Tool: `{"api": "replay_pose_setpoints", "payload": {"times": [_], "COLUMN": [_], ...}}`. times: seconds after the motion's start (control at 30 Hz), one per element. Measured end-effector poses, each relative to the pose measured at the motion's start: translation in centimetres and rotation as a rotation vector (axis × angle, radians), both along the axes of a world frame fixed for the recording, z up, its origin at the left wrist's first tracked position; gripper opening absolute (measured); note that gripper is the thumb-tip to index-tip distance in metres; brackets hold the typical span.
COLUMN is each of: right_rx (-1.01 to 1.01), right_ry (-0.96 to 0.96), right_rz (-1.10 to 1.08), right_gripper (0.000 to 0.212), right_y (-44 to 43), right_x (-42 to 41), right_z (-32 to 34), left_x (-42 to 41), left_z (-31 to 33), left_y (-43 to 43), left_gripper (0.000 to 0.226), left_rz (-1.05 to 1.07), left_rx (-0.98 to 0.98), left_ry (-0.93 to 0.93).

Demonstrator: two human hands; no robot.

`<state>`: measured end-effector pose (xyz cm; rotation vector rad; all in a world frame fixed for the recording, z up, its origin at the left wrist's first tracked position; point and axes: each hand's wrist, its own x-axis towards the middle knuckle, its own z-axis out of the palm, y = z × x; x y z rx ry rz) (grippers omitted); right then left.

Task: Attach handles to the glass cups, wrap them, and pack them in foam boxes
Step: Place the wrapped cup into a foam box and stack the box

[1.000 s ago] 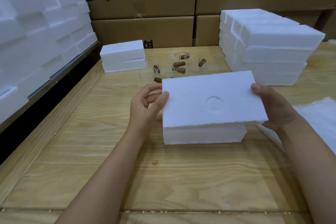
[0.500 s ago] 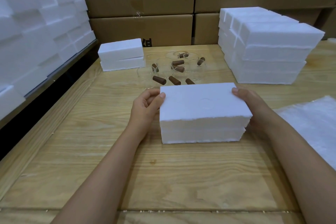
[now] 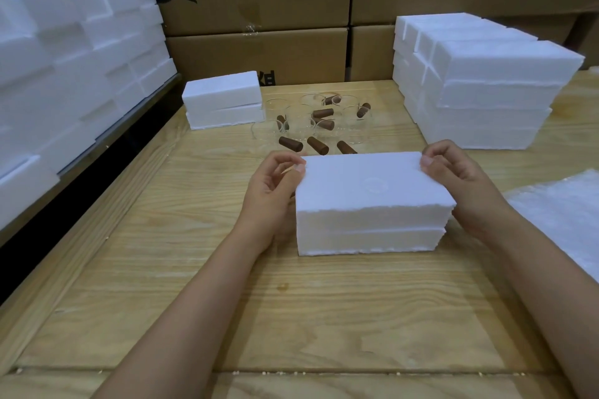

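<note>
Both halves of the foam box (image 3: 372, 204) sit stacked on the counter (image 3: 227, 301) before us. Our left hand (image 3: 275, 191) and right hand (image 3: 463, 185) each pinch a far upper corner, fingers curled, probably to square the fit. Glass cups (image 3: 311, 126) wait just behind, within easy reach.

Both bare forearms reach fwd, converging. L hand (image 3: 270, 191) & R hand (image 3: 463, 185): fingers curled, thumbs on top, each pinching a far top corner of the foam box (image 3: 372, 204); palms face inward.
</note>
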<state>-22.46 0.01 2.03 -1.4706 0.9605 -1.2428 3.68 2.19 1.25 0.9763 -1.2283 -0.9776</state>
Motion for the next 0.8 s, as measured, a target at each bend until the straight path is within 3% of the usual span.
{"api": "replay_pose_setpoints", "payload": {"times": [0.07, 0.13, 0.17, 0.2, 0.3, 0.37, 0.57, 0.7, 0.8], "right_rx": [-0.052, -0.064, -0.032, -0.012, -0.001, -0.014, -0.090, -0.043, 0.004], "right_ry": [0.062, 0.069, 0.060, 0.073, 0.332, 0.445, 0.451, 0.312, 0.216], "right_rz": [-0.044, -0.005, 0.053, 0.115, 0.255, 0.260, 0.195, 0.207, 0.262], "right_gripper": [0.017, 0.016, 0.006, 0.015, 0.082, 0.103, 0.103, 0.101, 0.088], "right_y": [0.4, 0.9, 1.2, 1.4, 2.1, 2.2, 2.2, 2.6, 2.7], "right_x": [-0.3, -0.9, -1.2, -1.8, -2.7, -2.5, -1.6, -1.1, -0.5], "right_z": [-0.2, -0.6, -0.8, -1.2, -2.0, -2.4, -2.4, -1.8, -0.7], "left_x": [0.6, 1.7, 2.3, 2.7, 3.1, 3.1, 3.2, 3.6, 4.0], "left_z": [0.2, -0.2, -0.4, -0.5, -1.0, -1.4, -1.5, -0.8, -0.2], "left_y": [0.4, 1.1, 1.5, 1.8, 2.2, 1.9, 1.6, 1.5, 1.4], "left_gripper": [0.006, 0.029, 0.044, 0.059, 0.096, 0.106, 0.105, 0.104, 0.099], "left_rz": [-0.090, -0.232, -0.307, -0.375, -0.461, -0.425, -0.352, -0.345, -0.377], "left_rx": [0.020, 0.011, 0.005, 0.009, 0.018, 0.000, 0.012, 0.057, 0.082], "left_ry": [-0.014, -0.123, -0.193, -0.253, -0.447, -0.587, -0.594, -0.479, -0.405]}}
